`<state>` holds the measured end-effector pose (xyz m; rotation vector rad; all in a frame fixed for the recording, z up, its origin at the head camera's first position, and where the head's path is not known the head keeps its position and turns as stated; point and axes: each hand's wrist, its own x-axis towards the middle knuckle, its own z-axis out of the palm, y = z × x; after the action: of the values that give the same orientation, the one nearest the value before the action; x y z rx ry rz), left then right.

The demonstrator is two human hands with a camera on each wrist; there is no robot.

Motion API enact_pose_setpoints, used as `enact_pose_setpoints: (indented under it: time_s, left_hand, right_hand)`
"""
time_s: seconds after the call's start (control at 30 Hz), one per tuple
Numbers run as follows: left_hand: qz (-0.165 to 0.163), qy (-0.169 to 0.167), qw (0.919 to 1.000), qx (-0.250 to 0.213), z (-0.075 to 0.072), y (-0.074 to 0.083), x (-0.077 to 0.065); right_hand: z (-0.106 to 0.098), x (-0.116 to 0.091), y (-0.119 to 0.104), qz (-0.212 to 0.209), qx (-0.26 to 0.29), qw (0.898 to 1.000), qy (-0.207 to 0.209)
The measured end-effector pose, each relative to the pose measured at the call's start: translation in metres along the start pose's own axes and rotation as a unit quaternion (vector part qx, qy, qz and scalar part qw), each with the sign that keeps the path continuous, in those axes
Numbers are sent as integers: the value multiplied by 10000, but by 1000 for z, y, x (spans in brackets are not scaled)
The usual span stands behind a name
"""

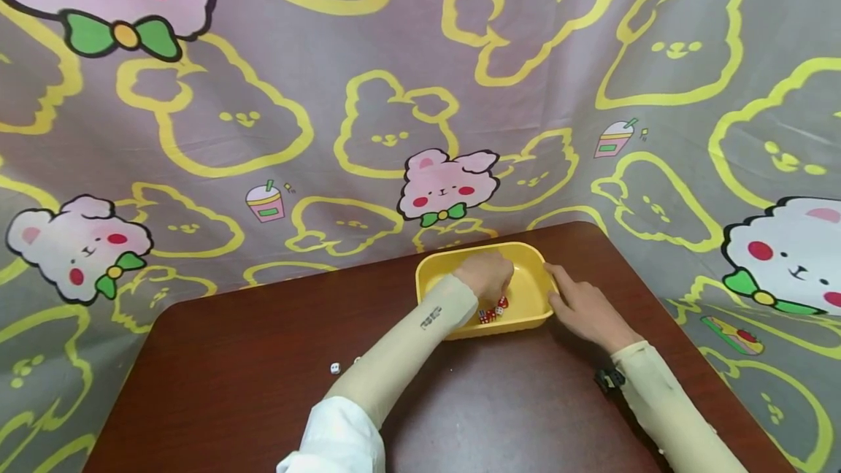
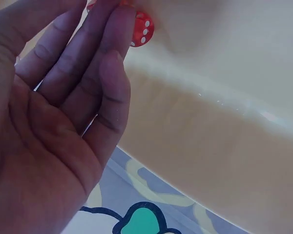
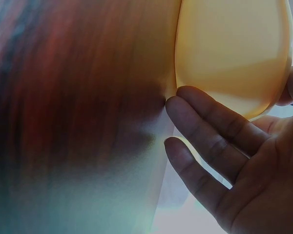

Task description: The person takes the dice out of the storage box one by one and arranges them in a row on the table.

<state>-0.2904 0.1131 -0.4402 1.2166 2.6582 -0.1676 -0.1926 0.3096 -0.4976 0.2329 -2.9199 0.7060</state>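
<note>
My left hand (image 1: 485, 277) is down inside a yellow plastic tray (image 1: 539, 321), fingers bent toward the bottom. Several small dice (image 1: 488, 314), red and white ones, lie by it near the front wall. In the left wrist view a red die (image 2: 144, 30) with white dots shows just past the fingertips of the left hand (image 2: 63, 102); the thumb and foremost fingertips run out of frame, so whether they pinch a die is hidden. My right hand (image 1: 587, 306) holds the tray's right end, thumb and index finger at the rim, other fingers (image 3: 212, 146) along its outside.
A white die (image 1: 335, 368) lies on the brown table (image 1: 250, 341) left of my left forearm, and another small white thing (image 1: 358, 360) peeks out beside the sleeve. A patterned cloth (image 1: 315, 130) hangs behind the table and along its right side.
</note>
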Motion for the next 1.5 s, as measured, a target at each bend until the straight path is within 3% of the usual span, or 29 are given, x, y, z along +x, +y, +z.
enact_pose_setpoints:
  time_s: [0.37, 0.83, 1.07, 1.3, 1.5]
  left_hand:
    - [-222, -215, 9995, 3, 2, 1, 1]
    - [-202, -302, 9992, 173, 10, 5, 0]
    - [-172, -292, 9994, -36, 8, 2, -3]
    - [-124, -295, 9989, -355, -4, -3, -8]
    - [61, -173, 9981, -581, -9, -10, -11]
  right_hand:
    - [2, -2, 0, 81, 82, 9999, -100]
    - [3, -1, -1, 3, 67, 10000, -39]
    - [3, -1, -1, 56, 79, 9999, -78]
    - [2, 0, -1, 48, 81, 9999, -94]
    - [1, 2, 2, -54, 5, 10000, -28]
